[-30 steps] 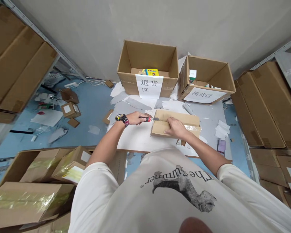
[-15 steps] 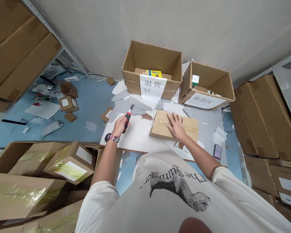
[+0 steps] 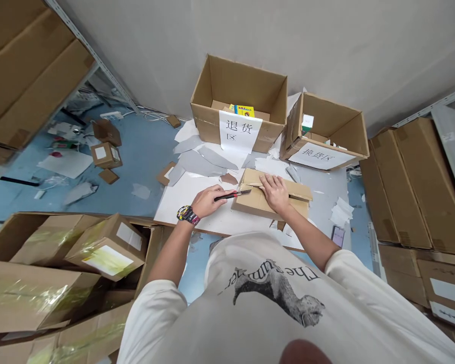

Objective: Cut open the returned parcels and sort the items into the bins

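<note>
On the white table [image 3: 208, 205] lies a cardboard box [image 3: 250, 202], its top seam partly parted toward the right. My left hand [image 3: 208, 201] is closed round a red-and-black utility knife [image 3: 229, 195]. The knife's blade points right and is over the left part of the box top; whether it touches the cardboard I cannot tell. My right hand [image 3: 275, 193] rests on top of the box with its fingers stretched out, next to the seam.
Behind the box stand two open cartons with paper signs, a larger one [image 3: 205, 121] and a smaller one [image 3: 328, 134]. Torn grey wrapping [image 3: 200, 162] litters the table. A phone [image 3: 338, 235] lies at the right edge. Left of me, a big carton holds taped parcels [image 3: 109, 247].
My left hand has moved right and turned the knife from pointing up to pointing right, over the box. The box's top seam now gapes at the right.
</note>
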`<state>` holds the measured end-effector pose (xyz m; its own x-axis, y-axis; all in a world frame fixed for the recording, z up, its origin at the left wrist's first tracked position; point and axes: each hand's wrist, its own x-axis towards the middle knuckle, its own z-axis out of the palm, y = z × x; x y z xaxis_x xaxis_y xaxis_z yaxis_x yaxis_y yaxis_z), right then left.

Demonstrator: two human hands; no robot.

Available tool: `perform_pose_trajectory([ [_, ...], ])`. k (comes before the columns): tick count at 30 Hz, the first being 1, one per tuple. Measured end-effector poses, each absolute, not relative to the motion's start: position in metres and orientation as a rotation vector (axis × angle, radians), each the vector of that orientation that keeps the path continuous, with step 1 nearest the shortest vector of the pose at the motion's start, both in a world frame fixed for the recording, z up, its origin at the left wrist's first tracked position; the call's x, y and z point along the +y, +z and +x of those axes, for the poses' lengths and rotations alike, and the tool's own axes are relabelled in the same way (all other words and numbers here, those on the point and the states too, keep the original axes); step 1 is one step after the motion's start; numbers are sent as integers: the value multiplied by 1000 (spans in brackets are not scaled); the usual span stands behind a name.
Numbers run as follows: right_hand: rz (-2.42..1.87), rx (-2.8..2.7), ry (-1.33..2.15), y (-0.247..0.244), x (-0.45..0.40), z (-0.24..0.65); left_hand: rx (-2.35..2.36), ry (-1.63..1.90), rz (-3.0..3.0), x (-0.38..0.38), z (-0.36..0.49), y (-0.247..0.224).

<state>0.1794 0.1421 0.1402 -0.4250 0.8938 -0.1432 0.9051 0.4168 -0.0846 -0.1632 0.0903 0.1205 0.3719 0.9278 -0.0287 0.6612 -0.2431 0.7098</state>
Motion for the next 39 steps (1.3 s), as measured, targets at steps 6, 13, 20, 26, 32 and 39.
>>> perform_pose_trajectory([
  [6, 1668, 2623, -254, 133, 151, 177, 1534, 352, 2246, 112, -140, 128],
  [13, 1693, 2681, -316, 134, 153, 181, 1726, 292, 2220, 115, -145, 125],
  [20, 1676, 2733, -297, 137, 142, 178, 2223, 561, 1569, 116, -194, 65],
  [26, 1697, 2628, -297, 142, 126, 200, 2114, 205, 1644, 93, -156, 18],
  [32, 1981, 2478, -318, 144, 88, 240, 2043, 708, 1682, 113, -115, 69],
  [39, 1914, 2460, -392, 165, 76, 246, 1049, 473, 2229, 159, -65, 167],
])
